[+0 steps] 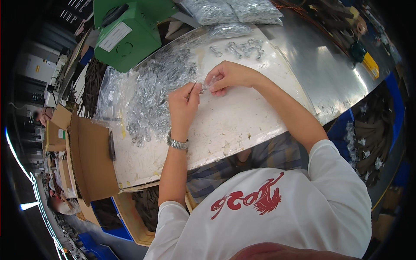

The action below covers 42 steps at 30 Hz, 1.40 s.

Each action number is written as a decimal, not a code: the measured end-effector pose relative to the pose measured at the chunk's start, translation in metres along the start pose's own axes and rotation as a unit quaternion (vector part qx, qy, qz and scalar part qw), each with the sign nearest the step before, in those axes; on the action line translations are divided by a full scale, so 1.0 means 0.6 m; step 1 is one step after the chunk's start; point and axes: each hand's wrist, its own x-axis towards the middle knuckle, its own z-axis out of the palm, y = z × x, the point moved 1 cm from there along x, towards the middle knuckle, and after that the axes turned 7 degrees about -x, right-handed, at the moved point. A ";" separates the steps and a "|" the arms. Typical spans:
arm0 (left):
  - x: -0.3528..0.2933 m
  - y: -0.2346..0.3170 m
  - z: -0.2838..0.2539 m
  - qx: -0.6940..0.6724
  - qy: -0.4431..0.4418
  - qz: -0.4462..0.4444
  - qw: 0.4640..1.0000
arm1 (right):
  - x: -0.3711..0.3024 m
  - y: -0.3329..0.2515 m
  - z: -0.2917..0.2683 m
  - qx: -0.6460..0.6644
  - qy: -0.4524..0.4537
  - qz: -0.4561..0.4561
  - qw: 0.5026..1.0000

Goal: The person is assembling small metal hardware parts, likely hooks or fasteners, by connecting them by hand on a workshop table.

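Observation:
My left hand (181,104), with a metal watch (177,142) on the wrist, is closed around a thin dark stick-like tool (192,89) that points up and away. Its fingertips meet those of my right hand (229,76) above the white worktop. Between them is a small shiny piece (204,88), silvery with what looks like clear plastic; its exact kind is too small to tell. My right hand pinches this piece from the right side. Left of my hands spreads a large heap of small silvery metal hook-like pieces (149,93), seemingly in clear wrapping.
Several similar pieces (247,48) lie apart beyond my right hand. Full clear bags (234,12) are stacked at the back. A green machine (130,37) stands at the far left, an open cardboard box (93,158) at the near left. Metal tabletop (320,56) extends right.

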 end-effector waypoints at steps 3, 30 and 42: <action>0.000 0.003 0.006 0.065 0.004 0.098 0.993 | -0.010 -0.010 -0.003 0.010 -0.040 0.013 0.999; 0.008 -0.001 0.042 -0.365 0.025 -0.108 0.924 | 0.038 0.028 0.070 0.365 0.033 -0.079 0.927; 0.004 -0.014 0.039 -0.398 -0.062 -0.171 0.899 | 0.027 0.013 0.060 0.314 0.086 -0.073 0.943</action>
